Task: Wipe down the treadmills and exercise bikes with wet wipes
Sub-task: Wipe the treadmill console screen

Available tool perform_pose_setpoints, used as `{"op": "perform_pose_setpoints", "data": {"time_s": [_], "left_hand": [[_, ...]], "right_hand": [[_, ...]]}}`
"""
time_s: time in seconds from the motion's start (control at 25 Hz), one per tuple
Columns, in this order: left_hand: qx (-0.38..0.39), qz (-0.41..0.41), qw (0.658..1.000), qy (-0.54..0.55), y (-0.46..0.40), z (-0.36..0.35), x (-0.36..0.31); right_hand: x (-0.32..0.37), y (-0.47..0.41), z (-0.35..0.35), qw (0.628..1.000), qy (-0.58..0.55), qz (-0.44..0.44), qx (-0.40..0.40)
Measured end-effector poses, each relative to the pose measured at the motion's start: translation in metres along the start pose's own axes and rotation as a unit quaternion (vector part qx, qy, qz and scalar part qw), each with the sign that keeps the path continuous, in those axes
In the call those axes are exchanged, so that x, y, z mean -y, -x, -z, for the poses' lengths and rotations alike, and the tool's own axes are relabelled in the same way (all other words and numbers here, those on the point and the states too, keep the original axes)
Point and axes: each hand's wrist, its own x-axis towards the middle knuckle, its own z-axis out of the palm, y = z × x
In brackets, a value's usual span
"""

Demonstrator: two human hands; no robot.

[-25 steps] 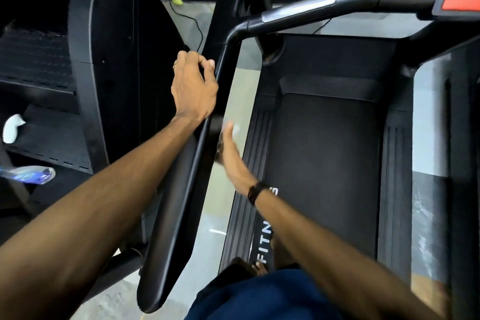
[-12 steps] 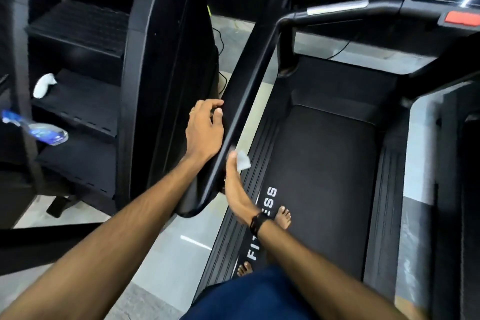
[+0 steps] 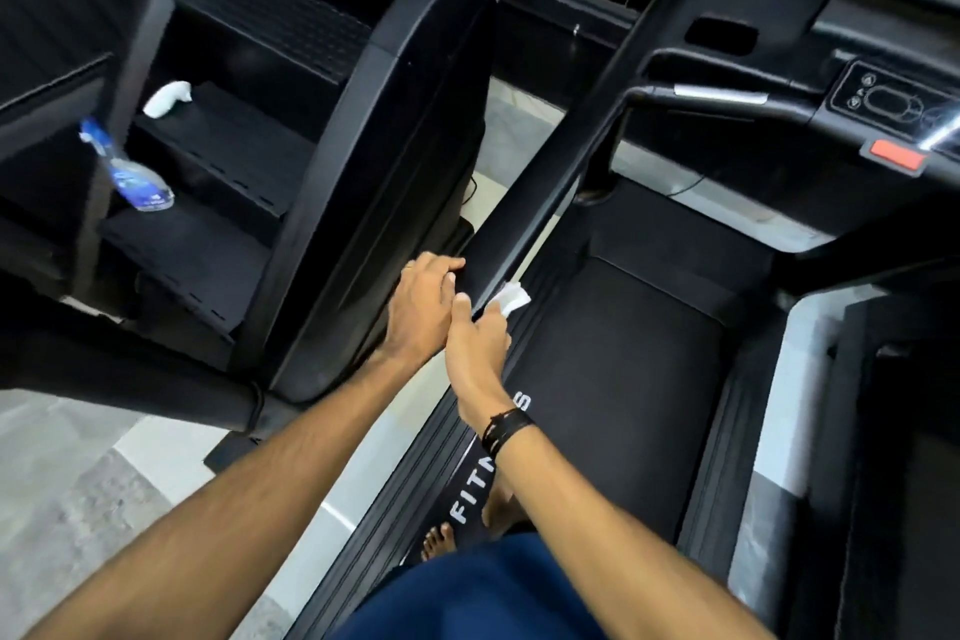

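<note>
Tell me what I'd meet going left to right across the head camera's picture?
Spray bottle → white cloth on a black step → left hand on the treadmill's side rail → right hand → wet wipe → treadmill belt → red button on the console.

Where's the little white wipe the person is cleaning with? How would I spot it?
Find the treadmill's long black side rail slanting down from the console. At its lower end two hands meet; the right hand, with a dark wristband, presses the wet wipe against the rail. It's the only crumpled white scrap held in fingers.
</note>
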Motion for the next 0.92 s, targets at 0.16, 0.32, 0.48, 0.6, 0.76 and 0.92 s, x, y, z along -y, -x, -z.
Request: {"op": "perform_pose_setpoints", "data": {"time_s": [0.16, 0.32, 0.48, 0.6, 0.76, 0.92], "left_hand": [[-0.037, 0.043, 0.998, 0.003, 0.02, 0.016, 0.006], [-0.035, 0.072, 0.995, 0.054, 0.012, 0.015, -0.035], [0.063, 0.122, 0.956, 0.259, -0.022, -0.007, -0.109], [0.187, 0.146, 0.915, 0.326, -0.041, -0.027, -0.157], [0.242, 0.114, 0.895, 0.358, -0.072, -0.073, -0.204], [0.191, 0.064, 0.909, 0.366, -0.109, -0.118, -0.279]], "right_hand": [[0.002, 0.004, 0.02, 0.987, 0.112, 0.106, -0.05], [0.026, -0.01, 0.064, 0.975, 0.103, 0.185, -0.062], [0.05, -0.024, 0.116, 0.965, 0.097, 0.241, -0.04], [0.051, -0.043, 0.161, 0.967, 0.073, 0.241, -0.036], [0.068, -0.069, 0.23, 0.978, 0.015, 0.202, -0.046], [0.096, -0.096, 0.309, 0.978, -0.011, 0.189, -0.082]]}}
